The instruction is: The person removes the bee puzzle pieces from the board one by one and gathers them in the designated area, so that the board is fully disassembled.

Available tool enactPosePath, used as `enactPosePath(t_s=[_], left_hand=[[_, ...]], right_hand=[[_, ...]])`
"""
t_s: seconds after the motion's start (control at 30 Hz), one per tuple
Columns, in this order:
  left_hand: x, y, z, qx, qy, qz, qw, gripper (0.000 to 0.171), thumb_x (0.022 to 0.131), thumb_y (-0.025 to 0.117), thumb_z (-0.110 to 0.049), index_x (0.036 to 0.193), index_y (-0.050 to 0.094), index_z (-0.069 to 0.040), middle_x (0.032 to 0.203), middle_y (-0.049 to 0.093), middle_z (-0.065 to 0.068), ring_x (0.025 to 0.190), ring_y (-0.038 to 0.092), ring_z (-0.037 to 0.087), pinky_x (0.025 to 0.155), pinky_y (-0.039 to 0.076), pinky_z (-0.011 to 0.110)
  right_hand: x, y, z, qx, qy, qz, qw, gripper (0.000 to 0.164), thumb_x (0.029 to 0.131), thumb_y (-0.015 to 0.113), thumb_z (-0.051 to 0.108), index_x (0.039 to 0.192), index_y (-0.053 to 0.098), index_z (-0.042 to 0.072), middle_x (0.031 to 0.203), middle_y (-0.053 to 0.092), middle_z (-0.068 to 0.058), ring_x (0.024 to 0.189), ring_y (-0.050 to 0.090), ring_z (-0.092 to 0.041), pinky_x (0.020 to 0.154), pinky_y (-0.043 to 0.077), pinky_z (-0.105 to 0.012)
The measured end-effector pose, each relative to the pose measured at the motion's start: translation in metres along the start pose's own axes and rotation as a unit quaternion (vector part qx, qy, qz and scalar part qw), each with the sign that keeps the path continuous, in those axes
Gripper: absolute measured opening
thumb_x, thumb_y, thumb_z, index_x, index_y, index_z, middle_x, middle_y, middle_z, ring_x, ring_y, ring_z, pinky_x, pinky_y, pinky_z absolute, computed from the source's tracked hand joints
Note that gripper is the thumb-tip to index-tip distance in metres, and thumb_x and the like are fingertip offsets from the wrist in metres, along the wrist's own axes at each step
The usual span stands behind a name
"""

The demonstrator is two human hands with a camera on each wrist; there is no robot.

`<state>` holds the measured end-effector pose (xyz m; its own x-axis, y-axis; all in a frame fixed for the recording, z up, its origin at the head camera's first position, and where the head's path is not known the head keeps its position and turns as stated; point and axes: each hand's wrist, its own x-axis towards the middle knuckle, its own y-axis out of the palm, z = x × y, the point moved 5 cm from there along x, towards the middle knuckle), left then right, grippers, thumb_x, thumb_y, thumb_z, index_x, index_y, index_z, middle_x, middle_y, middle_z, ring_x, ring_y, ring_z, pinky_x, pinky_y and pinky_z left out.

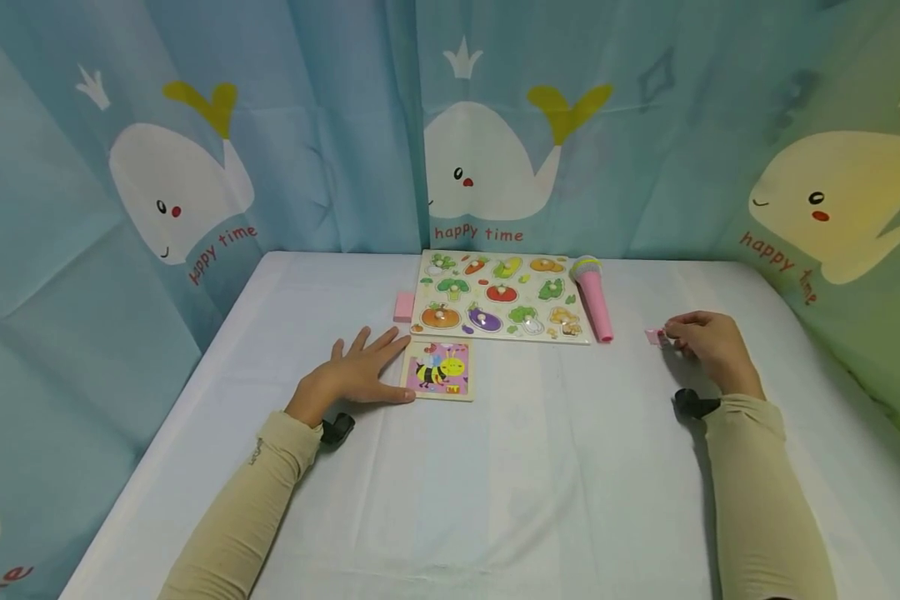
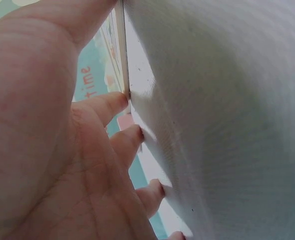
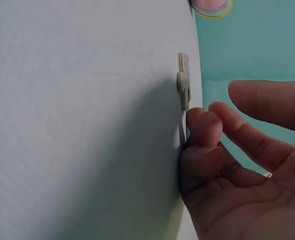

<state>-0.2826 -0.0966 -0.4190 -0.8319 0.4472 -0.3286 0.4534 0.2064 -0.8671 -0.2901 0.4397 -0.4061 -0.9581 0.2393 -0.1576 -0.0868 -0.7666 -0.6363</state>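
Left hand (image 1: pixel 360 373), palm down and splayed, against the bee board (image 1: pixel 438 371)

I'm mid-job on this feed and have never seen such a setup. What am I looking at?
There is no machine: these are a person's bare hands. The wide picture comes from a camera on the head; each close one comes from a wrist camera. On the white-covered table lie a vegetable board, a pink toy microphone, a pink block and a bee picture. The left hand is spread at the bee picture's left edge. The right hand has its fingertips at a small pink piece; whether they hold it, I cannot tell.
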Motion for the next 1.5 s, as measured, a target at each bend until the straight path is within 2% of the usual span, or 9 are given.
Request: enactPosePath(t_s=[0.2, 0.33, 0.6, 0.73, 0.8, 1.0, 1.23, 1.4, 1.5], left_hand=[[0.001, -0.001, -0.001, 0.001, 0.001, 0.000, 1.0000, 0.106, 0.095, 0.071, -0.065, 0.174, 0.016, -0.022, 0.180, 0.004, 0.008, 0.162, -0.008, 0.045, 0.122, -0.006, 0.074], [0.001, -0.001, 0.000, 0.002, -0.003, -0.002, 1.0000, 0.106, 0.095, 0.072, -0.064, 0.174, 0.017, -0.022, 0.180, 0.004, 0.008, 0.162, -0.008, 0.046, 0.122, -0.006, 0.074], [0.000, 0.001, 0.000, 0.004, 0.002, -0.001, 1.0000, 0.105, 0.095, 0.071, -0.064, 0.174, 0.018, -0.021, 0.180, 0.006, 0.009, 0.162, -0.006, 0.047, 0.121, -0.004, 0.075], [0.000, 0.001, 0.000, 0.004, 0.002, -0.003, 1.0000, 0.105, 0.095, 0.072, -0.064, 0.174, 0.018, -0.021, 0.180, 0.007, 0.010, 0.162, -0.005, 0.047, 0.121, -0.004, 0.075], [0.000, 0.002, 0.000, 0.004, 0.002, -0.003, 1.0000, 0.105, 0.095, 0.072, -0.063, 0.174, 0.018, -0.020, 0.180, 0.007, 0.010, 0.162, -0.005, 0.047, 0.121, -0.004, 0.076], [0.001, 0.001, 0.000, 0.005, 0.001, -0.002, 1.0000, 0.105, 0.095, 0.072, -0.064, 0.174, 0.018, -0.021, 0.180, 0.007, 0.009, 0.162, -0.005, 0.047, 0.121, -0.004, 0.075], [0.002, 0.002, 0.000, 0.004, 0.003, 0.000, 1.0000, 0.105, 0.095, 0.071, -0.065, 0.174, 0.018, -0.021, 0.180, 0.007, 0.009, 0.162, -0.005, 0.047, 0.121, -0.004, 0.075], [0.001, 0.001, -0.001, 0.007, 0.002, 0.000, 1.0000, 0.105, 0.095, 0.071, -0.065, 0.174, 0.018, -0.020, 0.180, 0.007, 0.009, 0.162, -0.005, 0.047, 0.121, -0.003, 0.075], [0.000, 0.001, -0.001, 0.008, 0.001, -0.001, 1.0000, 0.105, 0.095, 0.071, -0.064, 0.174, 0.018, -0.020, 0.180, 0.007, 0.009, 0.162, -0.005, 0.047, 0.121, -0.003, 0.075]], right_hand=[[-0.004, -0.004, 0.011, -0.003, -0.002, -0.013, 1.000, 0.055, 0.113, 0.051, 0.038, 0.143, 0.054, -0.008, 0.121, 0.062, -0.019, 0.103, 0.054, -0.030, 0.080, 0.048, -0.034], [-0.008, -0.004, 0.029, -0.006, -0.053, -0.032, 0.998, 0.055, 0.113, 0.052, 0.039, 0.140, 0.057, -0.009, 0.124, 0.063, -0.022, 0.101, 0.060, -0.026, 0.079, 0.051, -0.031], [-0.019, 0.001, 0.065, 0.007, -0.129, -0.052, 0.990, 0.049, 0.112, 0.056, 0.034, 0.134, 0.061, -0.010, 0.110, 0.068, -0.007, 0.087, 0.064, -0.004, 0.073, 0.054, -0.020], [-0.025, 0.002, 0.085, 0.015, -0.154, -0.062, 0.986, 0.047, 0.112, 0.058, 0.034, 0.133, 0.063, -0.008, 0.103, 0.067, 0.003, 0.087, 0.064, -0.004, 0.072, 0.053, -0.018], [-0.027, 0.005, 0.094, 0.013, -0.160, -0.063, 0.985, 0.047, 0.111, 0.058, 0.035, 0.132, 0.064, -0.007, 0.104, 0.068, 0.000, 0.087, 0.064, -0.004, 0.072, 0.053, -0.017], [-0.029, 0.017, 0.118, 0.024, -0.179, -0.054, 0.982, 0.046, 0.111, 0.059, 0.034, 0.133, 0.065, -0.007, 0.118, 0.067, -0.019, 0.089, 0.064, -0.006, 0.074, 0.052, -0.017], [-0.031, 0.038, 0.148, 0.019, -0.216, -0.019, 0.976, 0.044, 0.110, 0.060, 0.033, 0.134, 0.068, -0.002, 0.118, 0.071, -0.014, 0.095, 0.066, -0.012, 0.079, 0.053, -0.024], [-0.035, 0.056, 0.170, 0.023, -0.222, 0.016, 0.975, 0.043, 0.110, 0.061, 0.033, 0.136, 0.068, -0.001, 0.128, 0.069, -0.021, 0.106, 0.066, -0.022, 0.092, 0.053, -0.035], [-0.037, 0.066, 0.183, 0.023, -0.230, 0.033, 0.972, 0.044, 0.110, 0.061, 0.032, 0.137, 0.068, -0.002, 0.130, 0.068, -0.023, 0.108, 0.065, -0.027, 0.093, 0.052, -0.036]])
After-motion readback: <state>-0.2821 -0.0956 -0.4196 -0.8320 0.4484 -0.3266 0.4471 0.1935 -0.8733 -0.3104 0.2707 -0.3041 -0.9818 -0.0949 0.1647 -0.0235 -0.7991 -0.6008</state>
